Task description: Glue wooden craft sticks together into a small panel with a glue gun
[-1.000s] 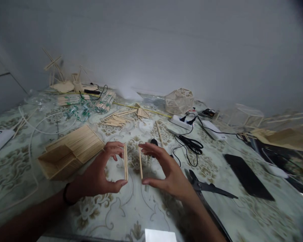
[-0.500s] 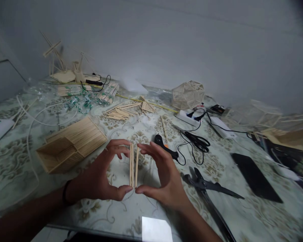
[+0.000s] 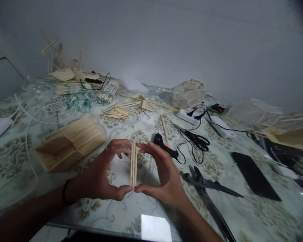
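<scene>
My left hand [image 3: 101, 174] pinches a thin wooden stick between thumb and forefinger, holding it upright above the patterned table. My right hand [image 3: 161, 174] pinches a second stick the same way. The two sticks [image 3: 133, 164] now stand pressed side by side between my hands, fingertips almost touching at top and bottom. A wooden box built of sticks [image 3: 70, 143] lies on its side just left of my left hand.
Black shears [image 3: 207, 185] and a black glue gun [image 3: 165, 146] lie right of my hands. A loose stick pile [image 3: 120, 112], a polyhedral stick frame [image 3: 188, 94], a power strip [image 3: 187, 117], tangled cables [image 3: 195, 141] and a black slab [image 3: 255, 176] sit further off.
My hands came together, bringing the two separate sticks from a gap apart to lying flush against each other.
</scene>
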The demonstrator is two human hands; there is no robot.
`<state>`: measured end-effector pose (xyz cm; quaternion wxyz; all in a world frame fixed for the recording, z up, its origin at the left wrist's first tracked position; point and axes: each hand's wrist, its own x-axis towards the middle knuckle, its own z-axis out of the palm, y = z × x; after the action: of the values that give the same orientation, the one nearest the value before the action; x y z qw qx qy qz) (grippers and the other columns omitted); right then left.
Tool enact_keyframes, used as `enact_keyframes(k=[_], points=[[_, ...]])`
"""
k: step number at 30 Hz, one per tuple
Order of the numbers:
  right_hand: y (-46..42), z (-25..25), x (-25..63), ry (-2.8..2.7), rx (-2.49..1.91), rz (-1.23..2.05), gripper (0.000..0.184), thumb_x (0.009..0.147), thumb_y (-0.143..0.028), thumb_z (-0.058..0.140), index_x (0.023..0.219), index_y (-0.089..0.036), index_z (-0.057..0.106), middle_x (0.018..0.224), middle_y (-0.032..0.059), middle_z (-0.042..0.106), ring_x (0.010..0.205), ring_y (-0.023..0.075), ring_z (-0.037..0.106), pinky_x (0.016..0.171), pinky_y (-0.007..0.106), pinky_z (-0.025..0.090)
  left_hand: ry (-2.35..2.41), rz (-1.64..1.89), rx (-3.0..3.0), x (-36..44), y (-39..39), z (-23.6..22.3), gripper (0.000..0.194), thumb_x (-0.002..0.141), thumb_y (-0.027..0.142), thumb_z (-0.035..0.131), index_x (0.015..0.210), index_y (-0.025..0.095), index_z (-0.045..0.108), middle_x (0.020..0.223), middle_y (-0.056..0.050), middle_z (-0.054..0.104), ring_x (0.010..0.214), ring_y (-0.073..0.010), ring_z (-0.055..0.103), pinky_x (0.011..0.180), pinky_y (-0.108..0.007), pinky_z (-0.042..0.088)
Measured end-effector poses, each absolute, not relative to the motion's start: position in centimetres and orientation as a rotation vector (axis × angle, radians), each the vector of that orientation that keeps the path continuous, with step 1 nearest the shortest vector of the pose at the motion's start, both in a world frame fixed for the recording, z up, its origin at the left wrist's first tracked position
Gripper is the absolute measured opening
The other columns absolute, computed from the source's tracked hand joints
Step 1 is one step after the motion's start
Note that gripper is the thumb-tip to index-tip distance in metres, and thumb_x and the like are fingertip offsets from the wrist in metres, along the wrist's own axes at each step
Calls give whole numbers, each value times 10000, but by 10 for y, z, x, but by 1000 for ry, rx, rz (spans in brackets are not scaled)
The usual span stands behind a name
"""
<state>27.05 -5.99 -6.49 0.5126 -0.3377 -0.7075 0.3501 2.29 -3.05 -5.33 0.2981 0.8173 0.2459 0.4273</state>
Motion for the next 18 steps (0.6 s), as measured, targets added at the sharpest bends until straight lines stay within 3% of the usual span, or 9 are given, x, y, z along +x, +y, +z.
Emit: enact_keyframes(k=[18], points=[[-58, -65, 269, -1704, -815, 776, 1023, 801, -580, 1000, 1674, -461, 481, 1558, 72, 732, 1357, 345, 703, 1233, 583, 476, 630, 1102, 2184, 21, -29, -53, 832, 740, 276, 922, 1453, 286, 494, 1517, -157, 590, 1409, -380, 612, 1036, -476, 619]])
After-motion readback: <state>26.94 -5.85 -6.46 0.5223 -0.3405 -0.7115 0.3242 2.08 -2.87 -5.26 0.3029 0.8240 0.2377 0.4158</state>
